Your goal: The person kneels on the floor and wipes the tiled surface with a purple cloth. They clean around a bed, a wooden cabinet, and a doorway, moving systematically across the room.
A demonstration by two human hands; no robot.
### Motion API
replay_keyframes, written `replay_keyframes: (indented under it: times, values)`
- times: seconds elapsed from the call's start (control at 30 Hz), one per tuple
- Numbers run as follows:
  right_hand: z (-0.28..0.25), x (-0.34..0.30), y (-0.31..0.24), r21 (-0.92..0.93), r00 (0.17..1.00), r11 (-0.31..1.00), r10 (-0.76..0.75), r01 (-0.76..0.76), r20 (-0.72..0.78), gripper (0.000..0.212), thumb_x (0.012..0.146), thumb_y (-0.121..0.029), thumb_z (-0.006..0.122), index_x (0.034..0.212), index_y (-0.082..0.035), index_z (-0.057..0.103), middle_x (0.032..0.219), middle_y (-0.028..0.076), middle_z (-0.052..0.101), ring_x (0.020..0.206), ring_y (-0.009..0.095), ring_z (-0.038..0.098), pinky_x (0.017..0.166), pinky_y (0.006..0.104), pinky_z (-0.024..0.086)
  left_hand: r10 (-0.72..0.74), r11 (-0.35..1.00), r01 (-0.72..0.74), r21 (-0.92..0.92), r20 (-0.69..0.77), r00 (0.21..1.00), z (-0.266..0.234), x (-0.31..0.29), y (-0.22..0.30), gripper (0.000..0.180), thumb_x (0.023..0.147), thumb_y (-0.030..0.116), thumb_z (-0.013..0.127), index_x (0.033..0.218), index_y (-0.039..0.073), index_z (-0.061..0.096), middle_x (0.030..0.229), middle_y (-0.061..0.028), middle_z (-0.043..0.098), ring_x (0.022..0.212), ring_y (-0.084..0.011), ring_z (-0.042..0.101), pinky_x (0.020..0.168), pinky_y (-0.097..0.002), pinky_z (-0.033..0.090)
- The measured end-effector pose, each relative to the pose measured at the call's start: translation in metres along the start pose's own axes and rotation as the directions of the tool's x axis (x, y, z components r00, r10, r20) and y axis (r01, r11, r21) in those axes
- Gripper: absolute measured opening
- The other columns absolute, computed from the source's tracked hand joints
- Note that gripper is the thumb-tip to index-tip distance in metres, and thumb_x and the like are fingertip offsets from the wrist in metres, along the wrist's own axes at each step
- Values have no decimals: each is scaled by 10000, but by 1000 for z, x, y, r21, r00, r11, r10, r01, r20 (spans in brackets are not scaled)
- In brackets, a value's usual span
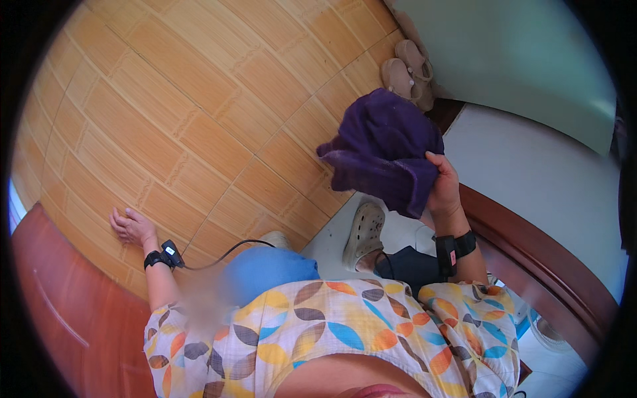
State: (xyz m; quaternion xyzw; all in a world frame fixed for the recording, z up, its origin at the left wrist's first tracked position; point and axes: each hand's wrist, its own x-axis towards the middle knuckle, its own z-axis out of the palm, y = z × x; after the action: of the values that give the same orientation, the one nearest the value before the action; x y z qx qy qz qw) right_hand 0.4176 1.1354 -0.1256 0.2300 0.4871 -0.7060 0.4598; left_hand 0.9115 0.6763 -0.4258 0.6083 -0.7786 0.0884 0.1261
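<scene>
A dark purple cloth [388, 149], bunched and hanging in loose folds, is in my right hand [446, 189]. The thumb presses its right edge, and the rest of the fingers are partly hidden behind the fabric. Off to the left, my left hand [133, 229] hangs with nothing in it, its fingers loosely bent and a little apart. It is nearest to the reddish-brown wooden door [73, 305]. Around each wrist sits a black strap with a small device; a black cable [232, 251] runs from the left one toward my body.
Tan wood-patterned tiles [186, 119] cover the floor. Beige clogs [405, 76] lie by the pale green panel [511, 60] at the upper right. A dark red wooden frame [537, 245] curves along my right side. My own clog [365, 232] stands on a grey-white strip below the cloth.
</scene>
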Motion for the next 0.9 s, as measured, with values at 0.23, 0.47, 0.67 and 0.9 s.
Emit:
replay_keyframes:
  times: [0.23, 0.47, 0.67, 0.9]
  values:
    - [-8, 44, 7, 251, 944, 965, -149, 74, 295, 399, 974, -206, 494, 1222, 80, 620, 1179, 194, 712, 1064, 318, 696, 1023, 445, 526, 25, 999, -26, -19, -36, 999, 2, 8, -2, 475, 1028, 384, 495, 1436, 140, 488, 1514, -74, 458, 1407, -302, 420, 1085, -517, 350]
    - [-52, 111, 57, -764, 681, 630, -623, 144, -385, 650, 921, -140, 630, 1508, 15, 399, 1489, 220, 480, 1382, 368, 454, 1139, 436, 361, 14, 999, -15, -30, -31, 999, -5, 14, 3, 480, 1028, 377, 505, 1433, 119, 490, 1531, -82, 444, 1422, -296, 404, 1122, -511, 329]
    - [-15, 146, 117, -994, 715, -110, -696, -12, 68, 1124, 798, -562, 765, 1604, -46, 177, 1615, 290, 226, 1461, 509, 250, 1152, 633, 273, 7, 999, -8, 40, 25, 1000, 3, 17, -5, 497, 1034, 387, 493, 1452, 120, 455, 1557, -93, 394, 1453, -302, 352, 1134, -518, 308]
    - [7, 228, 121, -967, 517, -41, -850, -253, -99, 1087, 758, -567, 753, 1605, -122, 236, 1632, 248, 214, 1412, 497, 311, 1045, 704, 350, -79, 996, 69, 63, 182, 980, -2, 23, 1, 623, 1050, 483, 435, 1559, 157, 285, 1649, -98, 218, 1523, -335, 212, 1168, -602, 217]
